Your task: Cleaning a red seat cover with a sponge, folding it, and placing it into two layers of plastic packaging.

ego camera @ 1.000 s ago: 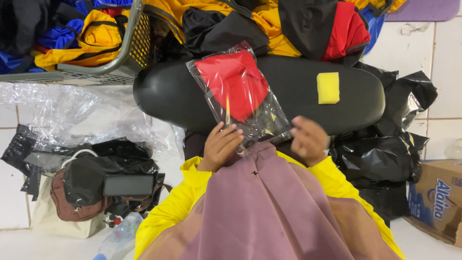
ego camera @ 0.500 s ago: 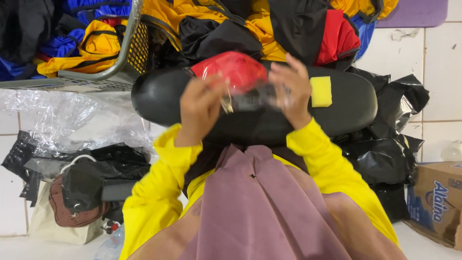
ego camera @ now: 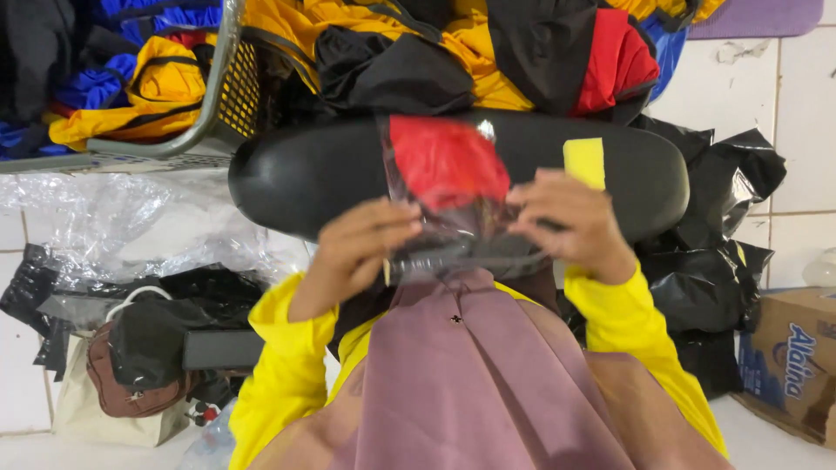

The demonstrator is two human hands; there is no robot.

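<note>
Bag (ego camera: 448, 187), clear plastic with red cloth inside, sits between our hands over black cushion (ego camera: 305, 178). Left hand (ego camera: 361, 248) pinches lower left edge, right hand (ego camera: 570, 222) pinches right edge; both clamped on bag. Long axis runs away from us, red end farthest. Yellow square sticker (ego camera: 584, 160) just right. Brown cardboard box (ego camera: 797, 361) at far right.

A garment packing workroom: heaped jackets (ego camera: 488, 52), plastic wrapping (ego camera: 131, 226) (tiled floor), a cardboard box (ego camera: 797, 361).
</note>
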